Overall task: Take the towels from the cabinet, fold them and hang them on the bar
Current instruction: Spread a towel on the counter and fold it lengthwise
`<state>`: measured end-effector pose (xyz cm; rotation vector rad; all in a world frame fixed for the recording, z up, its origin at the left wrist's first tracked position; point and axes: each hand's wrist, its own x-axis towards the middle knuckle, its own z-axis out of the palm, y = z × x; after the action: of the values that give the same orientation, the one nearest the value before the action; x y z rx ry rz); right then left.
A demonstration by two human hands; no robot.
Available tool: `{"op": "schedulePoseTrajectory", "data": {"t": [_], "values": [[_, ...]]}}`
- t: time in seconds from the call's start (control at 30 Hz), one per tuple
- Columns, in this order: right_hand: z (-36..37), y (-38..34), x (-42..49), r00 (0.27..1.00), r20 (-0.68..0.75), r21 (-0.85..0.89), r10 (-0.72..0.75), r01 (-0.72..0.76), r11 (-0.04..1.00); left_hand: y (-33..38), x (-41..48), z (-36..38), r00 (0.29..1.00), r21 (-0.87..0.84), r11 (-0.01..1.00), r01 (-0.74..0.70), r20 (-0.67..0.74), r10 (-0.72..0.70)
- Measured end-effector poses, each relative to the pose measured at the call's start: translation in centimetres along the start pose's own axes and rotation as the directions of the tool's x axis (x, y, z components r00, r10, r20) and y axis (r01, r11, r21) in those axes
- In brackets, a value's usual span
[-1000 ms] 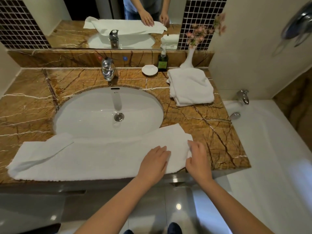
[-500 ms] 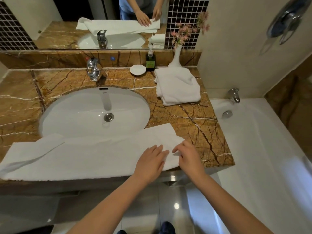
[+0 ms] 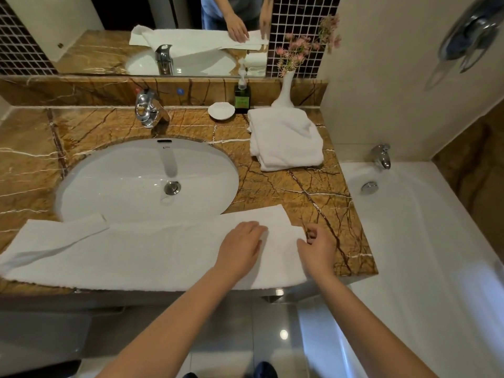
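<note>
1. Two hands work at the right end of a long towel, which lies spread lengthwise along the front edge of the countertop, in front of the basin.
2. Left hand: palm down on the towel, fingers straight and held close together, pressing the cloth flat.
3. Right hand: at the towel's right-hand edge, fingers curled and thumb laid on the cloth, pinching that edge.
4. Long towel, detail: white; its far edge overlaps the near rim of the basin, a narrow flap lies folded over at the left end, and the right end shows a stepped corner where one layer reaches further than the other.
5. Folded towels: a white stack at the back right of the countertop, well apart from the long towel and touching the base of the vase.
6. Back row, left to right: faucet behind the basin, soap dish, soap bottle, then the vase with pink flowers.
7. Mirror: above the counter, reflecting both hands and the long towel.
8. Bathtub: white, just beside the counter's right end, with its spout at the far wall.
</note>
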<state>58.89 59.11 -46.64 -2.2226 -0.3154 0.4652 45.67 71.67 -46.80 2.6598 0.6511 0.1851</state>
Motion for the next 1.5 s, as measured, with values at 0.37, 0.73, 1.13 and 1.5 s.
{"op": "schedulePoseTrajectory", "data": {"t": [0.37,0.73,1.13,1.5], "values": [[0.4,-1.3,2.7,0.980,0.131,0.044,0.147,-0.154,0.987,-1.5,4.9,-1.0,0.984,0.129,0.982,0.140,0.088,-0.152],[3.1,-4.2,5.0,0.953,0.232,-0.040,-0.196,0.211,0.977,-3.6,4.3,-3.5,0.976,-0.019,0.976,0.219,0.020,-0.218],[5.8,-4.3,5.5,0.975,0.085,-0.377,-0.203,0.220,0.900,-8.0,3.9,-3.3,0.985,-0.073,0.984,0.162,0.075,-0.157],[6.4,-4.9,6.0,0.996,0.021,-0.475,-0.092,0.091,0.875,-8.8,3.9,-3.9,0.961,-0.087,0.976,0.200,0.210,-0.178]]}}
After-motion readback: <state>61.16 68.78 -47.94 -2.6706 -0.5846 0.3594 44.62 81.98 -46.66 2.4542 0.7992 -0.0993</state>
